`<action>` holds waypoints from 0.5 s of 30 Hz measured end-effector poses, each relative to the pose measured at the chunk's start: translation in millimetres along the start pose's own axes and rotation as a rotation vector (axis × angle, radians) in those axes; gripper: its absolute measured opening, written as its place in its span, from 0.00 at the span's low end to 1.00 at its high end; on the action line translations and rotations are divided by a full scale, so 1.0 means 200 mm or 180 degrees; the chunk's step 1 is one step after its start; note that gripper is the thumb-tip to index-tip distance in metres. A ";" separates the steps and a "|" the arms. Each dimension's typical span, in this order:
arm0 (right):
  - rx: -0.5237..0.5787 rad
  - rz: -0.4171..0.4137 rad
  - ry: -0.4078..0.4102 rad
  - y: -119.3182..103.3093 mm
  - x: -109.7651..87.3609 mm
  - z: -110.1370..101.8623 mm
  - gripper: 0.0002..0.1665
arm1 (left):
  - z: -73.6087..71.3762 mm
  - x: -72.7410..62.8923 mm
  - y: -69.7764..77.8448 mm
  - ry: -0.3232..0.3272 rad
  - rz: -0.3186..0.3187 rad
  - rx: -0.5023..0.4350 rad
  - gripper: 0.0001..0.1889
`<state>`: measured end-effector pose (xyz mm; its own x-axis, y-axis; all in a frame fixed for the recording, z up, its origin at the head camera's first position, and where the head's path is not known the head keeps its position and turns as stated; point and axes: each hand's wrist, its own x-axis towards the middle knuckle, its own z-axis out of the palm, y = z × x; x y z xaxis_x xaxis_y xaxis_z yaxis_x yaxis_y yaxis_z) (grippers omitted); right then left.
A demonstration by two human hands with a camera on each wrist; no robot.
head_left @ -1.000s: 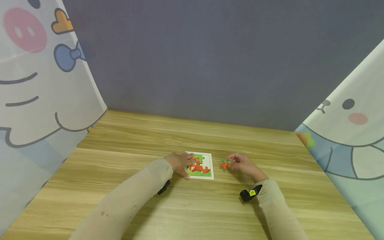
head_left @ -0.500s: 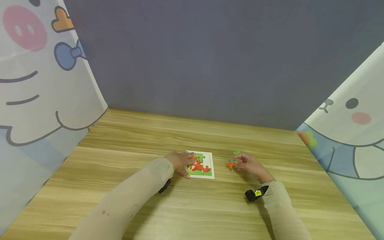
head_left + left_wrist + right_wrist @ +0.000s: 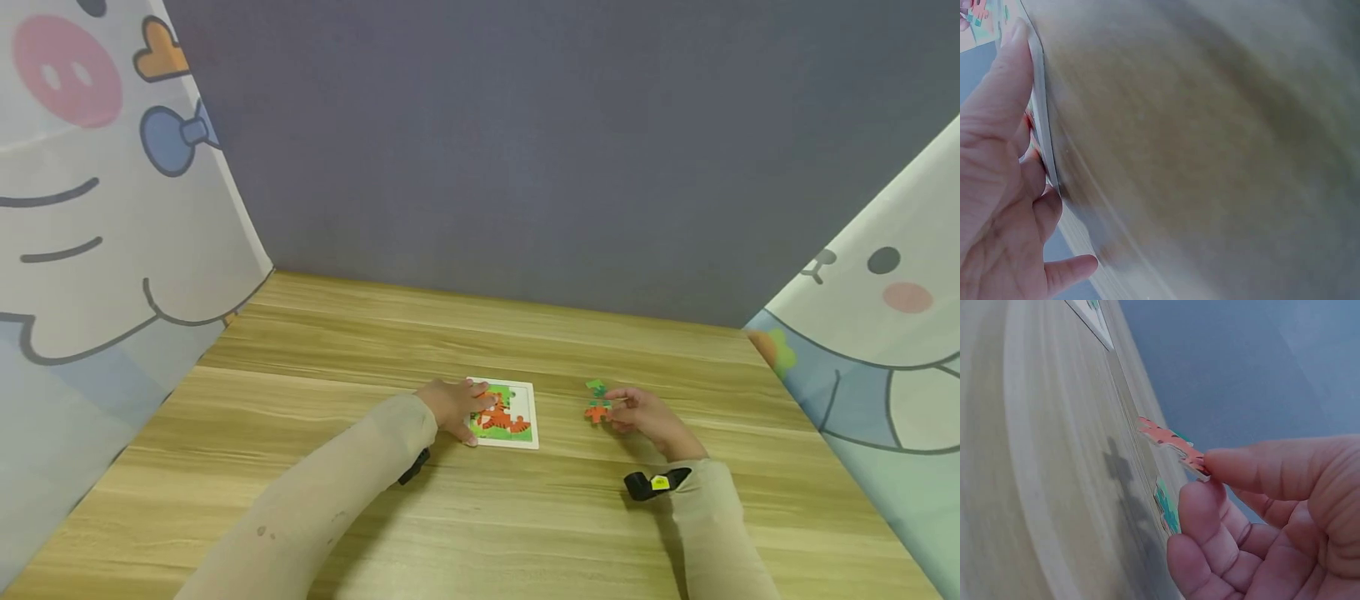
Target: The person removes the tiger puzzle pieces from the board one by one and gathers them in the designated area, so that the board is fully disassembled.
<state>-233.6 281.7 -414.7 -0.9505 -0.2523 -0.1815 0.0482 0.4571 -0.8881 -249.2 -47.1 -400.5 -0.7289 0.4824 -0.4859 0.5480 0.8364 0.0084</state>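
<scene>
No legible lettering or numbers

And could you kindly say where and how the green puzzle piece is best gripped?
Pinch the green puzzle piece by opposite edges, probably from above and its right: it looks thin and flat on the table, and the right hand is on that side. That hand pinches a striped orange puzzle piece, so free it first.

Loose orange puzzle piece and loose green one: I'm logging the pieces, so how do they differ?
The orange piece is mostly orange with dark stripes; the green piece shows light and darker green. The right hand pinches the orange piece above the table, while the green piece lies on the table, unheld. Both have irregular outlines and are outside the white frame.
</scene>
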 end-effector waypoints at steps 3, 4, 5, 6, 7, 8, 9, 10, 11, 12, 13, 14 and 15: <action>-0.0027 0.0018 0.0032 0.00 -0.01 -0.01 0.23 | 0.00 0.00 0.00 0.0003 0.0002 0.0026 0.44; -0.0031 0.0044 0.0050 0.01 -0.01 -0.01 0.23 | 0.00 0.00 0.00 -0.0001 0.0002 0.0026 0.44; -0.0038 0.0055 0.0057 0.01 -0.02 -0.02 0.23 | 0.00 0.00 0.00 -0.0002 0.0007 0.0021 0.44; -0.0060 0.0064 0.0061 0.01 -0.02 -0.02 0.23 | 0.00 0.00 0.00 -0.0007 0.0007 0.0016 0.44; -0.0091 0.0083 0.0074 0.01 -0.03 -0.03 0.24 | 0.00 0.00 0.00 -0.0013 0.0009 0.0011 0.44; -0.0108 0.0103 0.0092 0.00 -0.03 -0.03 0.24 | 0.00 0.00 0.00 -0.0016 0.0011 0.0005 0.44; -0.0124 0.0117 0.0108 0.00 -0.03 -0.04 0.24 | 0.00 0.00 0.00 -0.0020 0.0013 0.0001 0.44; -0.0145 0.0125 0.0109 0.00 -0.04 -0.04 0.24 | 0.00 0.00 0.01 -0.0020 0.0016 0.0004 0.44; -0.0161 0.0135 0.0120 0.00 -0.04 -0.04 0.24 | 0.00 -0.01 0.01 -0.0019 0.0016 0.0004 0.44; -0.0175 0.0141 0.0121 0.00 -0.04 -0.05 0.24 | -0.01 -0.01 0.01 -0.0017 0.0012 0.0008 0.44; -0.0169 0.0154 0.0130 0.00 -0.04 -0.05 0.24 | -0.01 -0.01 0.01 -0.0015 0.0007 0.0001 0.44; -0.0167 0.0163 0.0122 0.00 -0.04 -0.05 0.23 | -0.01 -0.01 0.01 -0.0011 0.0006 0.0001 0.44; -0.0171 0.0175 0.0116 0.00 -0.04 -0.06 0.23 | -0.01 -0.01 0.01 -0.0010 0.0006 -0.0003 0.44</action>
<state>-228.5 293.6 -408.9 -0.9575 -0.1947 -0.2129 0.0849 0.5149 -0.8531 -247.8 -46.2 -398.9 -0.7266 0.4830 -0.4886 0.5488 0.8359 0.0102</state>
